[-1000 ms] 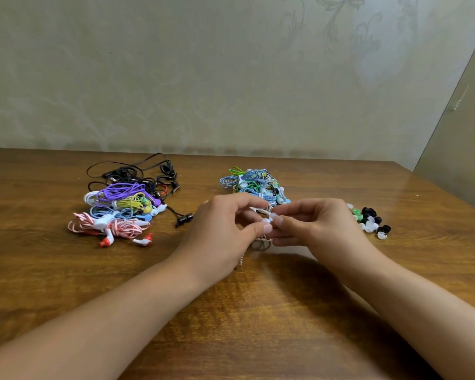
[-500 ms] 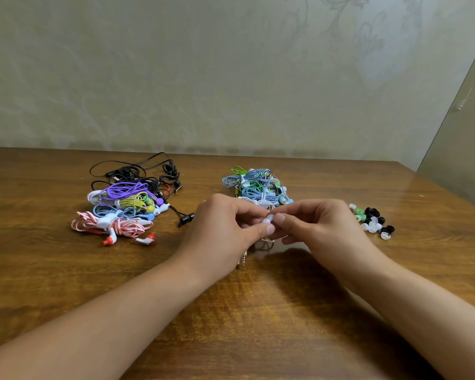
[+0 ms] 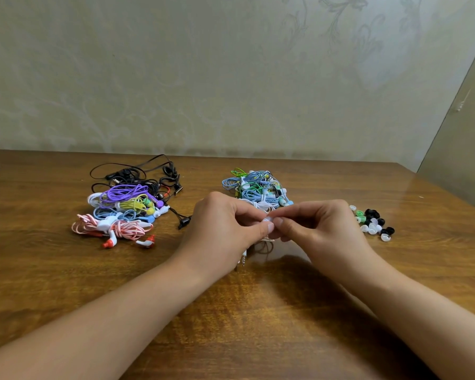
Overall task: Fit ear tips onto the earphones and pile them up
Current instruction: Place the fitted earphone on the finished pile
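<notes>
At table centre: left hand (image 3: 225, 229) and right hand (image 3: 316, 229) meet fingertip to fingertip over the wooden table (image 3: 66, 283).
Left hand: fingers curled round a white earphone (image 3: 266, 220); its cord and plug (image 3: 243, 260) dangle below the palm.
Right hand: pinches what looks like a white ear tip against the earphone; the tip itself is mostly hidden.
Ear tips (image 3: 372, 222): loose heap at 3 o'clock, near the right hand.
Finished pile (image 3: 126, 208): at 10 o'clock, my guess.
Waiting bundle (image 3: 258, 190): at 12 o'clock, just behind the hands.
Doing it well: hold the earphone still, roll the tip on squarely, check it seats all round.
</notes>
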